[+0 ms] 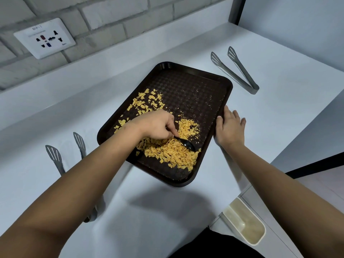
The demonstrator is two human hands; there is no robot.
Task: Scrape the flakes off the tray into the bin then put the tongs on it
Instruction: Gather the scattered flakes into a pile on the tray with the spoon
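Flakes (173, 149) on tray (195, 86), tongs (236, 71) right, 2nd tongs (55, 157) left.

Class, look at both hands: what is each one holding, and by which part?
The left hand pinches a black spoon by its handle, bowl in the flakes. The right hand holds nothing; it rests against the tray edge.

left arm (78, 183) hides most of the near tongs (55, 159).
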